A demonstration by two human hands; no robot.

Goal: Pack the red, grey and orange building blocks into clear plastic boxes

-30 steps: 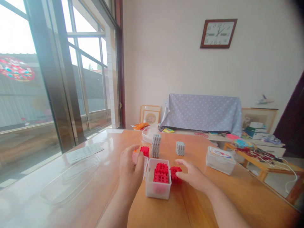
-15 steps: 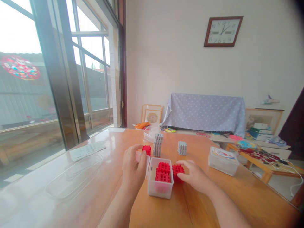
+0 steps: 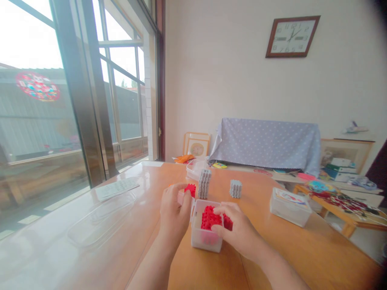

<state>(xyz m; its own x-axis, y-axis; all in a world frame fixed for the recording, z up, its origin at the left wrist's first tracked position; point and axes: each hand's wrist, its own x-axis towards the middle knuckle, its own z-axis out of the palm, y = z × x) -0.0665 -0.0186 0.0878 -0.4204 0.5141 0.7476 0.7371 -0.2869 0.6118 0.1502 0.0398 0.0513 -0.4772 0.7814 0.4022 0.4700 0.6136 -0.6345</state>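
A small translucent plastic box [image 3: 206, 242] stands in front of me with red interlocking building blocks [image 3: 208, 216] in it. My right hand [image 3: 234, 225] reaches over its right wall, thumb and fingers closed about the red blocks inside. More red blocks [image 3: 229, 222] lie against the box's right side, partly covered by that hand. To the left of the box, my left hand [image 3: 175, 207] curls around a red block [image 3: 190, 189], holding it between thumb and forefinger. Behind the box rises a tall stack of grey blocks [image 3: 204, 184]; a shorter grey stack [image 3: 236, 188] stands further right.
A lidded clear box [image 3: 290, 207] sits on the table's right side. On the left lie a clear plastic lid [image 3: 101, 221] and a printed sheet [image 3: 117, 188]. Another clear container [image 3: 195, 169] stands at the back. Beyond the right edge is a cluttered low table [image 3: 341, 205].
My right hand has moved left from the red blocks beside the box to those inside it, and its fingers have closed. My left hand stays at its red block. The view has shifted slightly.
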